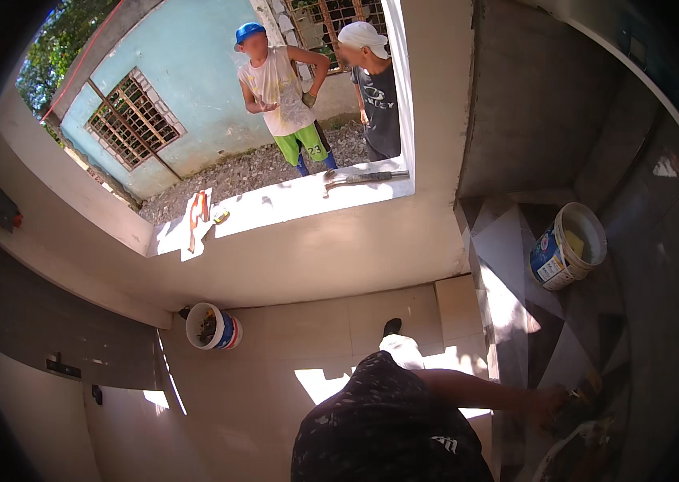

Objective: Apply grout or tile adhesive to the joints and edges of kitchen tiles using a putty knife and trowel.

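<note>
My left arm reaches across to the right from a black sleeve. At its end my left hand (550, 407) lies in deep shade, its fingers seemingly curled at a small dark and yellowish thing (586, 391) whose kind I cannot make out. Below it, a pale curved edge (558, 451) shows dimly. My right hand (594, 459) seems to be beside that edge, so dark that its fingers cannot be read. Both are over a raised surface with a pattern of dark and light triangles (568, 353). Farther along that surface stands a white bucket (550, 261) with something yellow inside.
A hammer (365, 178), an orange-red strap-like thing (197, 218) and a small yellow-black item (221, 216) lie on the window sill (275, 205). Another bucket (229, 330) stands on the tiled floor (307, 325). Outside are two people, one in a blue cap (285, 88), one in a white cap (376, 100).
</note>
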`<state>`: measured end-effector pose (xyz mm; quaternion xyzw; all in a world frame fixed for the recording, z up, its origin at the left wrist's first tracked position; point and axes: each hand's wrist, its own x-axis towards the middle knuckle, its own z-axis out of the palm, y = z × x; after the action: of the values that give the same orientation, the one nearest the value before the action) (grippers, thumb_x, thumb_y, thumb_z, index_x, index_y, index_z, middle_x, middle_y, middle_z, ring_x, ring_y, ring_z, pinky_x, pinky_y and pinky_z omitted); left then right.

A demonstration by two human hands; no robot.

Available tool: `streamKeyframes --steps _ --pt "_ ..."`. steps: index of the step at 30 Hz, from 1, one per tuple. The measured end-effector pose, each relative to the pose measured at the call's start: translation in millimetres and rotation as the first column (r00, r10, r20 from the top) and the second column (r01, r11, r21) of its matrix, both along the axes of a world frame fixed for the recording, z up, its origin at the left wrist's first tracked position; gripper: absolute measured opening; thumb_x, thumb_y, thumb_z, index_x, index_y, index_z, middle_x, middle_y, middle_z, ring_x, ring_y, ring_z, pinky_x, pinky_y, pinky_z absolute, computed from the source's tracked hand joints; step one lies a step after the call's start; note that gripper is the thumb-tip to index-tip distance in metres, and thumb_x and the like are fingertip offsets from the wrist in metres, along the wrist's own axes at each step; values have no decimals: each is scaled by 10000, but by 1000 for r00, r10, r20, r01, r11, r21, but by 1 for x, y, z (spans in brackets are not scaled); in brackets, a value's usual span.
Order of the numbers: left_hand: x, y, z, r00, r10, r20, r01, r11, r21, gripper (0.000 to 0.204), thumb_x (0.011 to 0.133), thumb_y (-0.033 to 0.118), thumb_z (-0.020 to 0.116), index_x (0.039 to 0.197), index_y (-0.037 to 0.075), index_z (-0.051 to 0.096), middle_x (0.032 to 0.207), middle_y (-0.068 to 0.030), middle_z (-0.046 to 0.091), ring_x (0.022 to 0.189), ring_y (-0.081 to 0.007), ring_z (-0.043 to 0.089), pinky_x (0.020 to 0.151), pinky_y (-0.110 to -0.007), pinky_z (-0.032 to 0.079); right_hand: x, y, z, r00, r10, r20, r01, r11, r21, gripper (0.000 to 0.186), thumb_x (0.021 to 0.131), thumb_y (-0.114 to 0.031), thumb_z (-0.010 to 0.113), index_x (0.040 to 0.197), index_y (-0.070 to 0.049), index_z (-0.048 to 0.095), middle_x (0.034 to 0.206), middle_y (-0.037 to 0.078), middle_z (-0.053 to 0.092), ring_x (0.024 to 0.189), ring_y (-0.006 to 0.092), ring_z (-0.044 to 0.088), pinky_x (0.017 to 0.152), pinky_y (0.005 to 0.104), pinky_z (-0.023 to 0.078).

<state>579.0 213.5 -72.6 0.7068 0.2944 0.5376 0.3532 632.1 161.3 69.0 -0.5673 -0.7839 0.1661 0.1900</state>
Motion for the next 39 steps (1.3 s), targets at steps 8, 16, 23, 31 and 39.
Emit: streamKeyframes --steps 8,16,23,31,39 --pt "-160 -36 -18 804 472 -363 -582 751 -313 414 601 187 726 936 -1 573 917 -183 568 928 -363 525 777 -413 431 -40 76 -49 847 507 -159 -464 851 244 356 814 -129 563 1165 -81 532 1057 125 583 938 281 580 820 374 453" --pt "-311 -75 28 212 612 762 265 714 -648 158 866 111 401 945 21 504 659 -64 557 437 -146 538 323 -268 427 -200 61 -43 751 606 -262 -607 790 84 283 817 -95 569 1093 -33 573 1090 192 536 968 357 545 838 404 450" --pt "-451 -101 79 498 555 666 15 762 -647 189 899 108 378 1034 14 472 867 -85 583 670 -157 604 483 -271 519 -286 77 15 579 687 439 -799 371 474 352 571 -115 686 915 -103 611 1087 42 562 1033 248 514 826 382 475" --pt "-478 -84 82 591 533 606 -19 760 -650 172 917 64 395 1044 4 494 938 -43 578 877 -102 540 785 -243 435 -336 63 51 435 824 363 -834 216 507 276 579 -133 629 849 -90 666 896 47 616 936 248 551 819 404 483" --pt "-493 -77 89 610 565 556 -67 735 -674 165 918 95 401 1009 7 507 937 -31 569 853 -92 515 767 -234 415 -357 78 67 391 811 436 -847 132 514 253 615 -162 622 844 -67 671 915 40 623 923 243 530 765 392 490"
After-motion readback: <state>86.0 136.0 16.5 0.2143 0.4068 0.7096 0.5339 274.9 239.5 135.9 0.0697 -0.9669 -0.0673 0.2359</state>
